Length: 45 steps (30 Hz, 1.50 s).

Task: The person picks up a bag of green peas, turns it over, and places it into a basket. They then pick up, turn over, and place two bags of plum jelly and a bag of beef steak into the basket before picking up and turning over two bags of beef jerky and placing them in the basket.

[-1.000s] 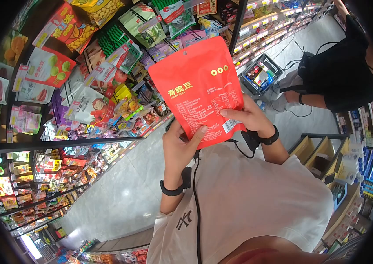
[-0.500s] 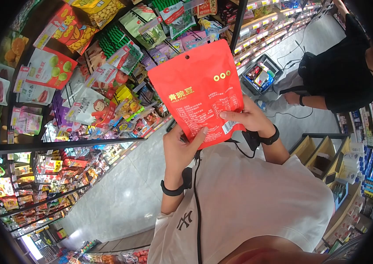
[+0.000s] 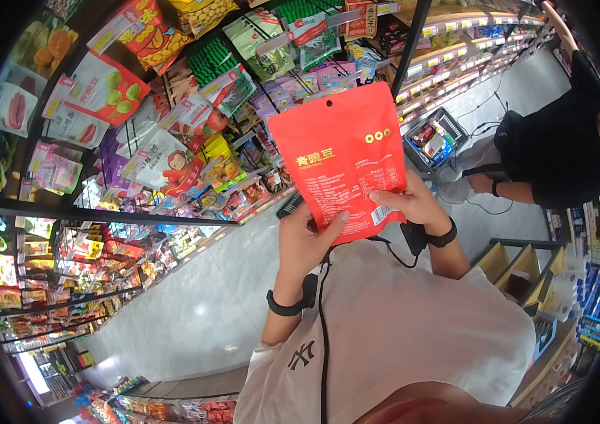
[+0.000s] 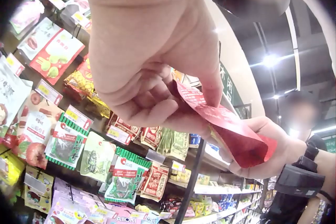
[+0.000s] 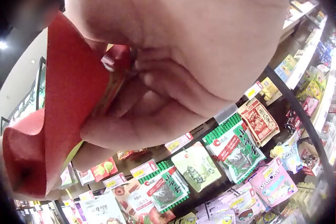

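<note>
One left hand (image 3: 301,244), one right hand (image 3: 417,203) on one red pouch (image 3: 344,166), three gold coin prints (image 3: 377,138), one basket (image 3: 457,123) toward two o'clock, one bystander (image 3: 554,152) toward three o'clock

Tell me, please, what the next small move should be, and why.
Perhaps turn the red pouch over: the left hand and right hand hold its lower part, and only its small-print side, with the barcode, faces the head view.

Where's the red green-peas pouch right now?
In the head view, just right of centre, the red pouch is held by the left hand and right hand, left of the black basket.
</note>
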### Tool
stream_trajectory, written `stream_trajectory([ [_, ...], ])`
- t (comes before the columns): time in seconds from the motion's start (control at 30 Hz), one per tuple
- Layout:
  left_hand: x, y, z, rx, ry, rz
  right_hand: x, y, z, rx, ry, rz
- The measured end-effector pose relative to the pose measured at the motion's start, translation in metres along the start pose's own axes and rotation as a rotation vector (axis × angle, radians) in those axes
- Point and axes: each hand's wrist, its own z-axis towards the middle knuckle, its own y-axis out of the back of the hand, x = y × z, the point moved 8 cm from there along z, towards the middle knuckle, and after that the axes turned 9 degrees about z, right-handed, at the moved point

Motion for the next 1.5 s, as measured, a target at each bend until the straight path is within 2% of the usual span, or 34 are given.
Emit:
stream_trajectory([
  [0.17, 0.001, 0.004, -0.001, 0.025, -0.008, 0.054, 0.003, -0.001, -0.001, -0.001, 0.028, -0.025],
  [0.27, 0.006, 0.007, -0.004, 0.021, -0.022, 0.061, 0.016, 0.002, 0.004, 0.098, 0.048, -0.168],
  [0.37, 0.007, 0.012, -0.007, 0.041, -0.052, 0.146, 0.010, 0.028, 0.007, 0.015, 0.041, -0.058],
  [0.4, 0.007, 0.013, -0.008, 0.056, -0.063, 0.191, 0.008, 0.038, 0.007, -0.103, 0.025, 0.009],
  [0.5, 0.012, 0.011, -0.011, 0.137, -0.062, 0.248, 0.012, 0.044, 0.007, -0.048, 0.080, -0.054],
  [0.6, 0.019, 0.011, -0.013, 0.138, -0.044, 0.250, 0.007, 0.043, 0.008, -0.032, 0.057, -0.045],
  [0.7, 0.021, 0.013, -0.015, 0.180, -0.040, 0.284, 0.018, 0.035, 0.009, -0.140, 0.078, 0.019],
  [0.9, 0.039, 0.036, -0.020, 0.115, -0.075, 0.237, 0.019, 0.035, 0.010, -0.132, 0.122, -0.023],
  [1.03, 0.052, 0.055, -0.027, 0.122, -0.010, 0.281, 0.010, 0.038, 0.012, -0.103, 0.123, -0.064],
  [1.1, 0.057, 0.062, -0.031, 0.109, 0.014, 0.277, 0.006, 0.028, 0.014, -0.095, 0.093, -0.096],
  [1.4, 0.093, 0.108, -0.049, -0.164, -0.008, 0.212, 0.003, -0.025, 0.022, 0.049, 0.048, -0.219],
  [1.5, 0.100, 0.122, -0.058, -0.191, 0.055, 0.138, -0.008, -0.042, 0.023, 0.022, -0.012, -0.177],
])
